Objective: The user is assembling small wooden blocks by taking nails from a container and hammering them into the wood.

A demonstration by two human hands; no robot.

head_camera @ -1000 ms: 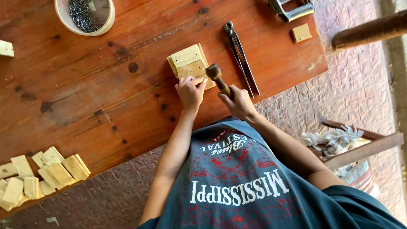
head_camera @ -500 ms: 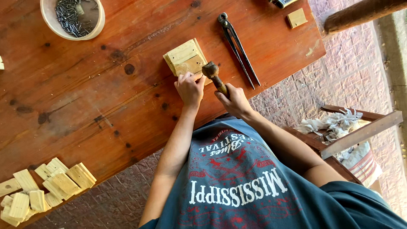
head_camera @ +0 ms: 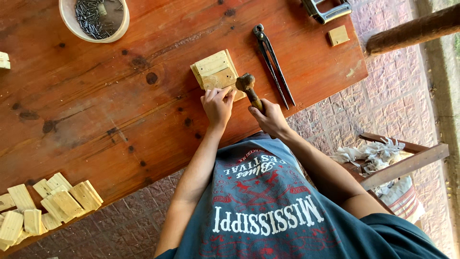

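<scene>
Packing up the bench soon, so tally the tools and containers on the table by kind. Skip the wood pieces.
Hammer, in the right hand: 1
Pincers: 1
Bowl of nails: 1
Metal tool at the table's far edge, partly cut off: 1
Total: 4
</scene>
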